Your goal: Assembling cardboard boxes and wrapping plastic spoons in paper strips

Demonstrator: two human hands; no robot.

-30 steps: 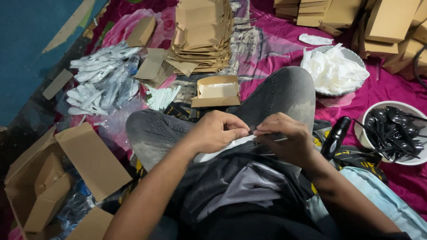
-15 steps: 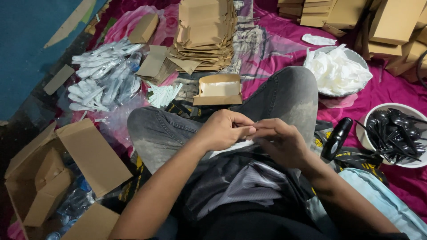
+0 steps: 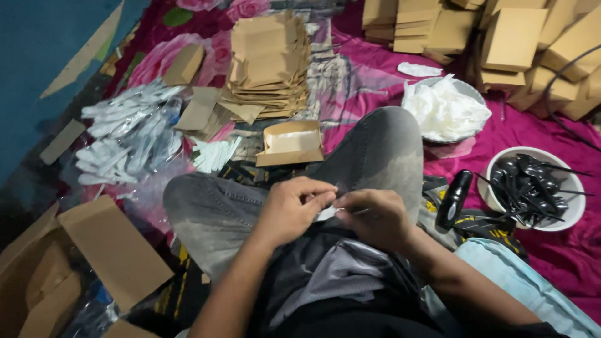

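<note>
Both hands are pinching a small white packet [image 3: 327, 213] over the lap: left hand [image 3: 291, 209] and right hand [image 3: 370, 216] closing on its ends. It's lying just behind the open brown box [image 3: 291, 144]; a loose pinch could let it slip between the knees.

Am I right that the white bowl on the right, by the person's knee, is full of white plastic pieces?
Not quite. In the head view the white bowl on the right holds black plastic pieces, not white ones. The white material sits in a separate bowl farther back.
</note>
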